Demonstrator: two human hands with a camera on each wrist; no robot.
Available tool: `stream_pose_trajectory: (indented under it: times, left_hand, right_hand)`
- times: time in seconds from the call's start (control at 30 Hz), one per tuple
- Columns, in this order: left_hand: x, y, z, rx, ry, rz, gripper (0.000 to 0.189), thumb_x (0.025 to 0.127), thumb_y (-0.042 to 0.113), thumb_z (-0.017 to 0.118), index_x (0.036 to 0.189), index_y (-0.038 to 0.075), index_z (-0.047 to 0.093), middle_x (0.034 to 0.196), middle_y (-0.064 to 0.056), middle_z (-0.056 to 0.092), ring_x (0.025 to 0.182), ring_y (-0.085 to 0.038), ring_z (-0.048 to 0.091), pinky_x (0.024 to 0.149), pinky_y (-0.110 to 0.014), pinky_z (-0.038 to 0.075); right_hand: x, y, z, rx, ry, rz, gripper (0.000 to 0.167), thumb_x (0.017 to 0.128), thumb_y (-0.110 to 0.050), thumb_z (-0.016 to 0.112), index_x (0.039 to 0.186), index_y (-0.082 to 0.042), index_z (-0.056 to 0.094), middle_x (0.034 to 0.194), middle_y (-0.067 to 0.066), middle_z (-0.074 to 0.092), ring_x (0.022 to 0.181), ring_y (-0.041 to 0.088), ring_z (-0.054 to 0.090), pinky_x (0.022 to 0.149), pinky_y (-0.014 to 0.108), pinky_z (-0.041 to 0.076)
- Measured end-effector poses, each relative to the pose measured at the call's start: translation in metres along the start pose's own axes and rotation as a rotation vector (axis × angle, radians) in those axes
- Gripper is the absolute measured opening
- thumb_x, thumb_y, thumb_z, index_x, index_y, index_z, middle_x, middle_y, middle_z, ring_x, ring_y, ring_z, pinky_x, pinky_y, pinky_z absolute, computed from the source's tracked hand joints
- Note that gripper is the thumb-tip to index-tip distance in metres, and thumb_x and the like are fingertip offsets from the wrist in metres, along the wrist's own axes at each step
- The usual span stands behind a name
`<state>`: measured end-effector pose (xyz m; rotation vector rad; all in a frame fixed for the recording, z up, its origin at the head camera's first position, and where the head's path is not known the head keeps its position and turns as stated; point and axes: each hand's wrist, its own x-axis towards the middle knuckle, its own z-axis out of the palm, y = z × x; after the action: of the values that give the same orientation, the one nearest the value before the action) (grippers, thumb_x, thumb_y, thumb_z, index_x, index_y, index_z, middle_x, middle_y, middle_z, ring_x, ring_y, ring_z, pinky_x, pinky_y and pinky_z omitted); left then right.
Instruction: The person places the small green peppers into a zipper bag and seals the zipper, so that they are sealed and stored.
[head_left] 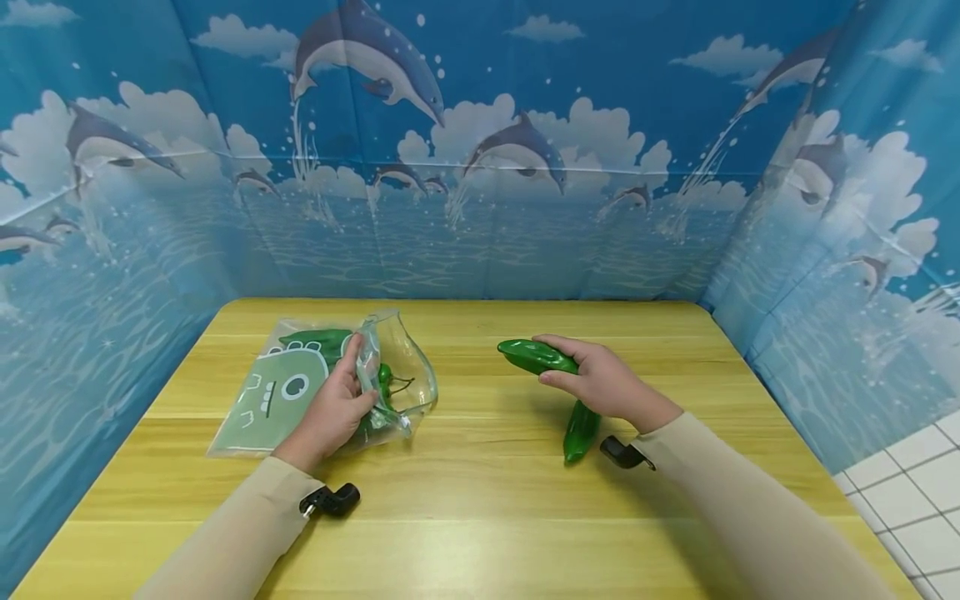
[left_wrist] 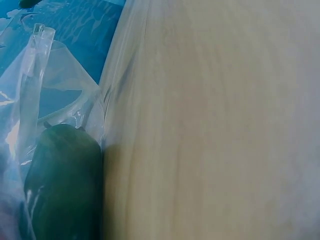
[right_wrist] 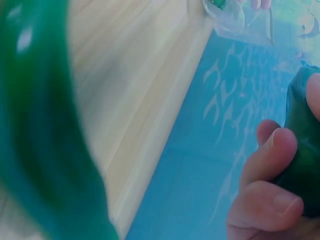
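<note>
On the left of the table, my left hand [head_left: 335, 417] grips a clear plastic bag [head_left: 262, 379] near its mouth, which gapes to the right. The bag bears a green cartoon monster face. Inside lie green vegetables [left_wrist: 65, 185], one with thin stems [head_left: 401, 386] near the opening; plastic and fingers partly cover them. My right hand [head_left: 603, 379] holds a glossy green cucumber-like vegetable [head_left: 534, 356] above the table, its tapered end pointing left. Below that hand a second such vegetable [head_left: 581, 433] lies on the wood, large and blurred in the right wrist view.
The yellow wood-grain table [head_left: 465, 500] carries the bag and the loose vegetable. A blue dolphin-print curtain [head_left: 480, 233] surrounds its back and sides. Small black devices [head_left: 330, 500] sit at both wrists. White floor tiles [head_left: 911, 475] show at the right.
</note>
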<state>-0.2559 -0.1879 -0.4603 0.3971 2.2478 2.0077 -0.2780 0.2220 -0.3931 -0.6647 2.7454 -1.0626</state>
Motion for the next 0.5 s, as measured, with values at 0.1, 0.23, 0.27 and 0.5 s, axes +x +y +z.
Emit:
stream_pose_trajectory:
  times: [0.1,0.23,0.27,0.5]
  left_hand:
    - [0.001,0.0,-0.001,-0.006,-0.001,-0.003,0.096,0.104,-0.009,0.044,0.169,0.028,-0.016,0.178,-0.011,-0.006,0.162,-0.038,0.015,0.103,-0.02,0.049]
    - [0.002,-0.002,-0.002,-0.003,0.006,-0.005,0.096,0.104,-0.009,0.044,0.169,0.028,-0.015,0.178,-0.01,-0.006,0.162,-0.038,0.017,0.103,-0.021,0.05]
    - [0.002,-0.003,-0.002,-0.002,0.009,-0.005,0.096,0.103,-0.01,0.045,0.169,0.028,-0.015,0.178,-0.011,-0.006,0.161,-0.038,0.017,0.102,-0.02,0.05]
    - [0.003,-0.002,-0.001,-0.024,0.005,0.0,0.096,0.103,-0.011,0.044,0.169,0.026,-0.015,0.178,-0.007,-0.008,0.162,-0.036,0.015,0.102,-0.019,0.049]
  right_hand:
    - [0.008,-0.008,0.008,-0.006,-0.01,-0.014,0.062,0.102,-0.034,0.07,0.16,-0.026,0.048,0.14,0.013,0.066,0.099,0.022,0.066,0.078,0.038,0.052]
    - [0.021,-0.018,0.019,-0.016,-0.043,-0.013,0.062,0.103,-0.034,0.069,0.16,-0.027,0.046,0.144,0.011,0.063,0.107,0.023,0.066,0.085,0.04,0.054]
    - [0.025,-0.02,0.022,-0.014,-0.053,-0.007,0.062,0.103,-0.034,0.069,0.16,-0.028,0.046,0.144,0.01,0.062,0.109,0.023,0.066,0.087,0.041,0.055]
    - [0.047,-0.04,0.047,-0.014,-0.106,-0.035,0.061,0.105,-0.024,0.066,0.16,-0.017,0.041,0.148,0.009,0.056,0.122,0.026,0.063,0.099,0.047,0.056]
